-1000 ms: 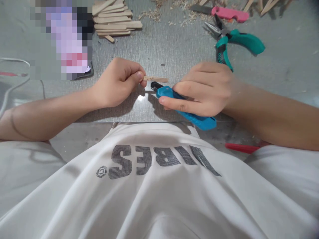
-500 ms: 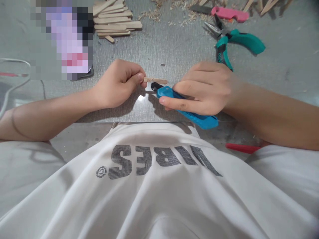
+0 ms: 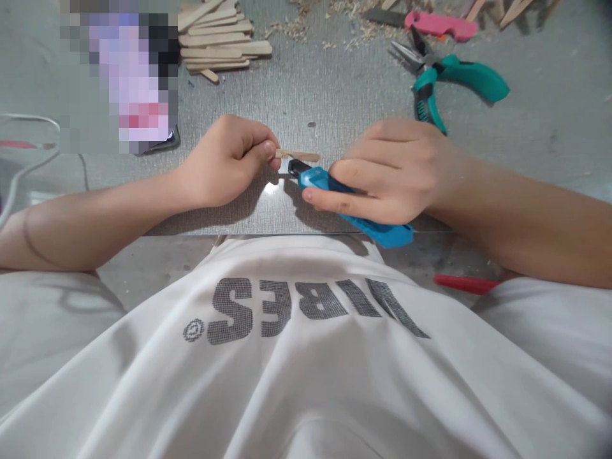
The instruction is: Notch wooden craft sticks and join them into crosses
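My left hand (image 3: 241, 156) pinches one end of a wooden craft stick (image 3: 303, 155) between thumb and fingers. The stick's free, rounded end points right, and its surface looks nicked close to my fingertips. My right hand (image 3: 389, 172) is wrapped round a blue utility knife (image 3: 382, 233), with the thumb laid along its body. The knife's dark front end (image 3: 297, 167) sits just below the stick, near my left fingers. Whether the blade touches the wood I cannot tell.
Teal-handled pliers (image 3: 428, 73) lie open beyond my right hand, below a pink-handled knife (image 3: 440, 25). A pile of craft sticks (image 3: 222, 41) and wood shavings (image 3: 344, 29) lie at the back. At left are a blurred-out object (image 3: 129, 76) and a white cable (image 3: 19, 172).
My right hand and the utility knife have shifted slightly left. The stick's free end has moved a touch left too, while my left hand stays in place.
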`<state>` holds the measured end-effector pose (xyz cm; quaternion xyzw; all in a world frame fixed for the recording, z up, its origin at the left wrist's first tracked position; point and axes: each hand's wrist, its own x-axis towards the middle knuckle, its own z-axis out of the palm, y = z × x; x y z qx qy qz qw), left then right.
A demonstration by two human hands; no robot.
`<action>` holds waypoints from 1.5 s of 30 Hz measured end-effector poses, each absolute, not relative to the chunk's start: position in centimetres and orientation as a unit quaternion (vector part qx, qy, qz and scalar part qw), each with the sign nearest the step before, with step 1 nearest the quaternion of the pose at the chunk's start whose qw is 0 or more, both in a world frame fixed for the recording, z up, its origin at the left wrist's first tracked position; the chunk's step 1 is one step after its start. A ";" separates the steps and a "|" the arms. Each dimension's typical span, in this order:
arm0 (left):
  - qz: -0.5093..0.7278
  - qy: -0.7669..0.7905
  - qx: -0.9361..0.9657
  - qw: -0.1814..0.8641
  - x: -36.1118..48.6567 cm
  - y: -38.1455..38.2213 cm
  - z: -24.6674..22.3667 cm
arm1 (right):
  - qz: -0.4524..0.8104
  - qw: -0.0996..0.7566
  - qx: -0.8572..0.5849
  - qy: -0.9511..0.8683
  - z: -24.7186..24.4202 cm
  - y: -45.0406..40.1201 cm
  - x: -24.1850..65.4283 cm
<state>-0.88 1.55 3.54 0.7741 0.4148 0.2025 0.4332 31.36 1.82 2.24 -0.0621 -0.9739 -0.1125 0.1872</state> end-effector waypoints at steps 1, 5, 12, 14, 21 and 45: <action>0.198 0.414 0.777 0.430 -0.9 1.5 3.6 | -0.123 0.187 -0.064 -0.972 2.3 1.8 31.3; 0.191 0.405 0.786 0.427 -1.1 2.0 3.3 | -0.163 0.203 -0.060 -0.964 1.8 1.8 31.8; 0.192 0.398 0.792 0.422 -1.0 2.3 3.2 | -0.195 0.166 -0.034 -0.966 0.2 1.8 33.1; 0.187 0.391 0.796 0.423 -1.0 2.2 3.2 | -0.208 0.165 -0.026 -0.964 0.2 1.8 33.0; 0.189 0.372 0.800 0.432 -1.2 2.5 2.8 | -0.218 0.236 -0.024 -0.947 1.0 1.5 32.3; 0.165 0.388 0.782 0.459 -0.6 1.6 3.7 | -0.204 0.294 -0.017 -0.934 2.4 0.6 30.1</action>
